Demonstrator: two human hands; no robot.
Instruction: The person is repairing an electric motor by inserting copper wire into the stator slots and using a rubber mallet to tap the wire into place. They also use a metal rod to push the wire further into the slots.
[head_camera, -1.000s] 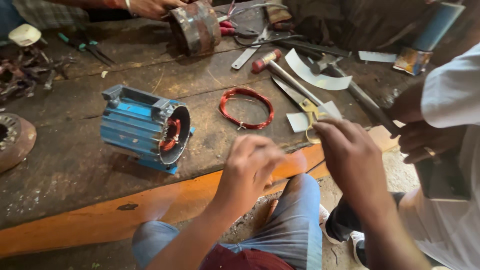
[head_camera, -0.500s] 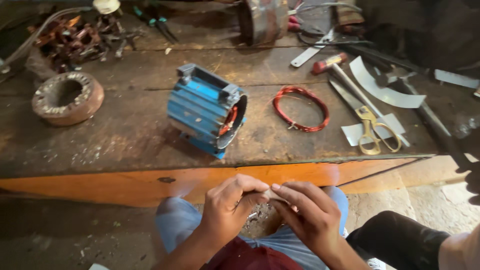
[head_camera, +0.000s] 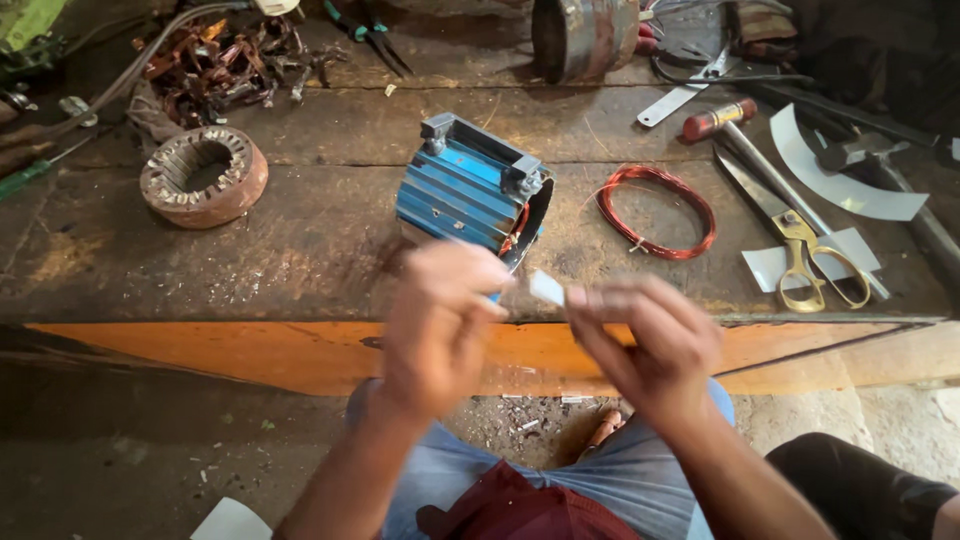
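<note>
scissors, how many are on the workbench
1 that shows clearly: the scissors with brass-coloured handles lie at the right end of the workbench, blades toward the back, beside the red wire coil. More could be hidden in the tool clutter at the back.

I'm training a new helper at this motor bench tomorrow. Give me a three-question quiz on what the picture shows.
1. True or false: the blue motor housing lies on the workbench.
2. What do the left hand and right hand hold between them? A) small white strip B) hammer C) pliers
3. Fill in: right of the housing lies a coil of red ____.

Key: 1 true. 2 A, the small white strip. 3 wire.
</note>
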